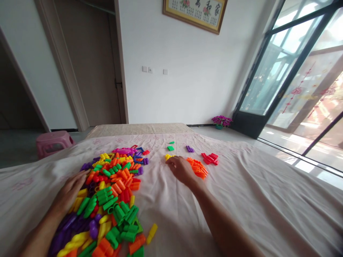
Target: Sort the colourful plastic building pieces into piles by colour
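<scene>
A large heap of plastic building blocks (104, 194) in green, orange, red, yellow and purple covers the left part of the cloth. My left hand (72, 187) lies along the heap's left edge, fingers stretched out and touching the blocks. Farther right, my right hand (180, 169) reaches over the cloth with its fingers curled down at a yellow block (168, 157); the fingertips are partly hidden. Close beside that hand sits a group of orange blocks (197, 167). Beyond them are red blocks (209, 159), purple blocks (189, 149) and a green block (170, 148).
A pale, wrinkled cloth (241, 200) covers the table. One loose yellow block (152, 233) lies at the heap's near right side. On the floor are a pink stool (55, 142) at left and a pot of purple flowers (222, 121) by the glass door.
</scene>
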`<state>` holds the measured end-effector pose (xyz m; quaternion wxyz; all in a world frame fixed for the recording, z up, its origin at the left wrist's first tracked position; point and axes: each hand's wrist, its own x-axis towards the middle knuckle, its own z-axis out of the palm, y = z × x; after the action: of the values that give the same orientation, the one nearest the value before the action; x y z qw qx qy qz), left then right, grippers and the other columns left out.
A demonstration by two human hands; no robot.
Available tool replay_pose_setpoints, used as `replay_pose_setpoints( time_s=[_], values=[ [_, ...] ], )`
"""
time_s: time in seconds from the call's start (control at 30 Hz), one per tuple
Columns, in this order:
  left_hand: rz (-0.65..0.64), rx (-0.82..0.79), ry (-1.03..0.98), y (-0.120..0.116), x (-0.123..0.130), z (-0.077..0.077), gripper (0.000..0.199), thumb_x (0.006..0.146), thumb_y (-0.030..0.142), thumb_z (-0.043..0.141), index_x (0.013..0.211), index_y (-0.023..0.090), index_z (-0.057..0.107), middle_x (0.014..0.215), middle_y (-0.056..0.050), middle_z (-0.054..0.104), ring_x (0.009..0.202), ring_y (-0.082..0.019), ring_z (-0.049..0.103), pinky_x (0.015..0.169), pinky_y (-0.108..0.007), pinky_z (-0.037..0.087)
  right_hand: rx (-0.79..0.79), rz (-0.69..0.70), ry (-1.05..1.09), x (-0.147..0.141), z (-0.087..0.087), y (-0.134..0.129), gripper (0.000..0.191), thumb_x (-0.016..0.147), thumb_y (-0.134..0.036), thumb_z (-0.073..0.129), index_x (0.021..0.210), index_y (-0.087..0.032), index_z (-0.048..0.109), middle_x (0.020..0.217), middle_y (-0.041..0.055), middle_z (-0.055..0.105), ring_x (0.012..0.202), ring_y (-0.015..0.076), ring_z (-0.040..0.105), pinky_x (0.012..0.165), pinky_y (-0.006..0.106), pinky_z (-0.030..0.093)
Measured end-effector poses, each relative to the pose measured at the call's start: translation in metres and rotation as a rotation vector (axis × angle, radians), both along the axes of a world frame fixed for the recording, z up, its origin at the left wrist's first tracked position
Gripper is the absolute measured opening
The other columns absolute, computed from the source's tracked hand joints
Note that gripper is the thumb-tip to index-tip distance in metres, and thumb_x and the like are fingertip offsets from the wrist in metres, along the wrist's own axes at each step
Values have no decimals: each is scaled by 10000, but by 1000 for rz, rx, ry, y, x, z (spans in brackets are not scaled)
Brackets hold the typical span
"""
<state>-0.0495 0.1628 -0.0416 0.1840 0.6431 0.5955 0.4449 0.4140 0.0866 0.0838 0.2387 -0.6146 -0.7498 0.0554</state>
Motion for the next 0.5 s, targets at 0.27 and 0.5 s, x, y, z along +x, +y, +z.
replay_pose_setpoints(
  time_s=[0.27,0.5],
  values=[
    [12,17,-20,-5,5,5,604,885,575,432,1224,128,657,1379,-140,602,1351,-280,492,1195,-415,297,-26,441,19,-93,-54,-13,385,904,-264,635,1288,-240,620,1340,46,633,1218,210,547,1037,333,406],
    [20,1,8,-5,4,6,658,884,580,424,1272,94,641,1404,-151,584,1357,-274,485,1195,-394,296,-2,320,-166,-99,-62,-12,162,932,-315,589,1017,-212,680,1058,56,701,1043,225,573,886,346,422]
  ],
)
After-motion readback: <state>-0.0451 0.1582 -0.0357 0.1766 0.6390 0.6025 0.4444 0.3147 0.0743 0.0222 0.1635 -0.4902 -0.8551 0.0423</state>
